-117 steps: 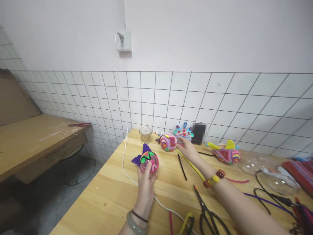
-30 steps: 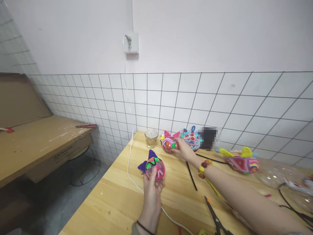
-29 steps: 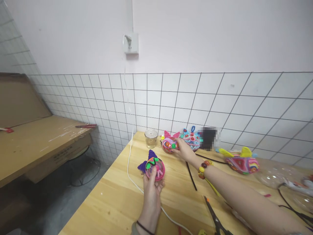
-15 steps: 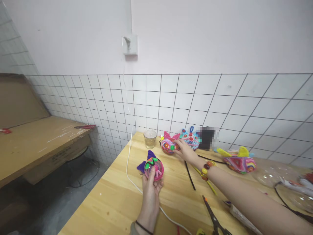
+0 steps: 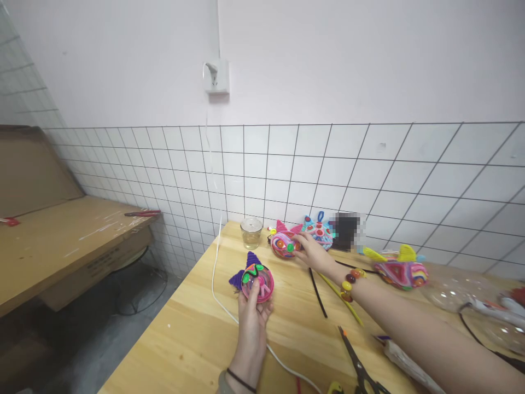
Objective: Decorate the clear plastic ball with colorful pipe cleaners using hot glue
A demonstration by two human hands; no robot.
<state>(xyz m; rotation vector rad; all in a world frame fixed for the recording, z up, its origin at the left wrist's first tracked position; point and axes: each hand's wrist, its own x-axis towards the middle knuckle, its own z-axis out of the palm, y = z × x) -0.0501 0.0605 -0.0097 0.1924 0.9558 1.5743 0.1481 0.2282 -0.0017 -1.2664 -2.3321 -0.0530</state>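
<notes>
My left hand (image 5: 252, 323) is closed around a round, clear-fronted ornament (image 5: 262, 290) with a pink rim, purple ribbed points and green, orange and black trim. Its thumb lies across the front, and the ornament is held above the table. At the back, my right hand (image 5: 314, 251) reaches over the right side of a pink swirled ornament (image 5: 283, 243) with pink points and an orange bead. The fingers curve onto it; part of their grip is hidden. Just behind that hand stands a light blue ornament (image 5: 320, 232) with red dots and a blue loop.
A glass of pale liquid (image 5: 251, 234) stands by the tiled wall. Black scissors (image 5: 356, 361), a yellow pipe cleaner (image 5: 340, 300) and a black one (image 5: 318, 294) lie rightward. Farther right are a yellow-finned ornament (image 5: 400, 272) and clear plastic shells (image 5: 447, 290). A white cord (image 5: 215, 273) crosses the table.
Both hands and the ornaments stay in nearly the same places. The view has shifted very slightly.
</notes>
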